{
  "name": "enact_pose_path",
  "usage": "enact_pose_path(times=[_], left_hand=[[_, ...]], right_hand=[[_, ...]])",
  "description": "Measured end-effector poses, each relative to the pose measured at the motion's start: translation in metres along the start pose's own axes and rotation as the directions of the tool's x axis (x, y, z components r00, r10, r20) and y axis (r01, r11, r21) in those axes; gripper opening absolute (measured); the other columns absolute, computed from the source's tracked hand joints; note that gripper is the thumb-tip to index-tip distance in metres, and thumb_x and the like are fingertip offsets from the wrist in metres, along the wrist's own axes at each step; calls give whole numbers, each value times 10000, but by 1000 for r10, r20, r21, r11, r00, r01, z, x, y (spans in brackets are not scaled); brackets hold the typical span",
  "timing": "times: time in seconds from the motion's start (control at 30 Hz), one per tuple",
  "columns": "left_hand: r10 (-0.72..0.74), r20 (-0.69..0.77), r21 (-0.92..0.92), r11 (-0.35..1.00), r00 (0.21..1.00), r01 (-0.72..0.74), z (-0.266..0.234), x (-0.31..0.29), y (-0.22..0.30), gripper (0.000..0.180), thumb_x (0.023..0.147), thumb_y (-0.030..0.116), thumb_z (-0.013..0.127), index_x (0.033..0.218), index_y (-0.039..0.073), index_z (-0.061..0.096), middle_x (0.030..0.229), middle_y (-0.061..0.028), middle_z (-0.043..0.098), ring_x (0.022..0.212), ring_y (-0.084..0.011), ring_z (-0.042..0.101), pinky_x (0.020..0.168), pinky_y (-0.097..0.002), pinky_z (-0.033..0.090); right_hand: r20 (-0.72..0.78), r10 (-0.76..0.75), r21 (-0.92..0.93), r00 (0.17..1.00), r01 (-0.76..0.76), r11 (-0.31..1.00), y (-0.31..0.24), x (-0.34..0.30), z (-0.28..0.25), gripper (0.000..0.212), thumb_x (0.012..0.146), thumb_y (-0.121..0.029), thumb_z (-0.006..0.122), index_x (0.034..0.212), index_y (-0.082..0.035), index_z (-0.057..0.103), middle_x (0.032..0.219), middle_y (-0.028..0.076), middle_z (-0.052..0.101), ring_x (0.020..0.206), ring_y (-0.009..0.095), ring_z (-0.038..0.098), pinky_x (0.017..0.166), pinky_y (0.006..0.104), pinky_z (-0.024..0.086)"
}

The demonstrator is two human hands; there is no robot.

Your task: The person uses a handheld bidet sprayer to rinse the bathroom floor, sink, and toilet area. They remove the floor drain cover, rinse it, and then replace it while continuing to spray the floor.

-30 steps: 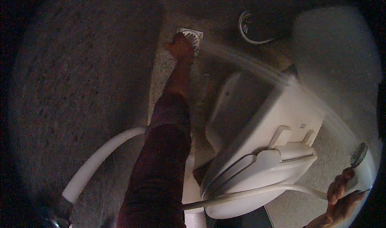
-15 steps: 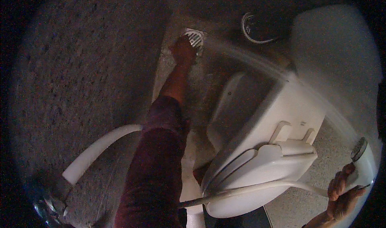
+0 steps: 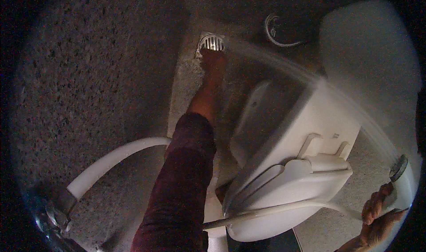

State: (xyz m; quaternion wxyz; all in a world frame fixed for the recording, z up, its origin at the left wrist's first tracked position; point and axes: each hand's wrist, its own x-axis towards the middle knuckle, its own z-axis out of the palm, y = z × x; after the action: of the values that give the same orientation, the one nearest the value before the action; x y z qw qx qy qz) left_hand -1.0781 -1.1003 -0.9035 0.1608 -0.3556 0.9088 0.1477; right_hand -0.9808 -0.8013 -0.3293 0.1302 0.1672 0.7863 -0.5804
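Observation:
My left hand (image 3: 214, 63), at the end of a dark maroon sleeve, reaches down to a round slotted metal drain grate (image 3: 213, 42) in the floor corner. Its fingertips press on the near edge of the grate and are mostly hidden. A square metal drain frame (image 3: 199, 52) shows just left of the grate. At the far right my right hand (image 3: 377, 212) is wrapped round a white hand shower (image 3: 404, 187). A water jet (image 3: 288, 65) shoots from it leftward toward the drain. The white shower hose (image 3: 284, 207) crosses in front of the toilet.
A white toilet (image 3: 326, 119) stands between my arms, its rounded lid (image 3: 284, 185) toward me. A thick white pipe (image 3: 115, 161) curves behind my left sleeve by the speckled wall (image 3: 88, 74). A pale smooth surface (image 3: 368, 43) and a thin looped tube (image 3: 277, 39) are farther back.
My left hand has moved slightly right, and the grate has turned so its slots now run nearly upright. More of the drain frame shows. My right hand stays nearly still, with water still spraying.

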Motion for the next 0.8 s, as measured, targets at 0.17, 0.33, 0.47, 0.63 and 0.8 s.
enact_pose_path(times=[0.17,0.33,0.47,0.63,0.8], left_hand=[[-218,-43,-443,879,975,177,-15,-12,1,469,793,172,601,1244,98,494,1210,-136,544,1100,-330,518,944,-472,396],[565,-340,-187,743,752,-642,-51,-1,-63,356,776,77,530,1130,88,570,1111,-128,581,1086,-293,518,923,-449,404],[775,-310,172,615,551,-769,-60,14,-78,325,782,81,496,1094,93,587,1052,-131,596,1020,-288,552,878,-455,427],[733,-152,126,679,663,-723,-60,3,-66,297,780,98,508,1060,98,606,1042,-104,603,1017,-284,547,844,-446,438],[693,-341,91,697,635,-711,-67,-15,-64,205,764,92,531,935,81,645,965,-110,613,957,-295,569,830,-446,445]], right_hand=[[-9,4,-12,1000,-4,1000,0,0,2,629,818,-527,575,1084,23,424,621,11,438,418,63,361,336,172,316],[-27,-4,-23,1000,4,1000,0,3,2,626,823,-527,569,1085,23,425,617,12,435,417,63,360,335,173,317],[-20,-11,-29,1000,10,1000,2,3,-1,621,829,-528,561,1082,22,425,615,13,433,419,63,359,333,173,318],[87,27,22,996,-29,999,-1,4,-12,602,838,-524,552,1063,19,421,624,13,428,437,60,361,329,171,318],[38,180,75,983,-182,980,0,8,-16,593,844,-516,549,1068,15,406,647,13,423,440,55,355,332,170,316]])
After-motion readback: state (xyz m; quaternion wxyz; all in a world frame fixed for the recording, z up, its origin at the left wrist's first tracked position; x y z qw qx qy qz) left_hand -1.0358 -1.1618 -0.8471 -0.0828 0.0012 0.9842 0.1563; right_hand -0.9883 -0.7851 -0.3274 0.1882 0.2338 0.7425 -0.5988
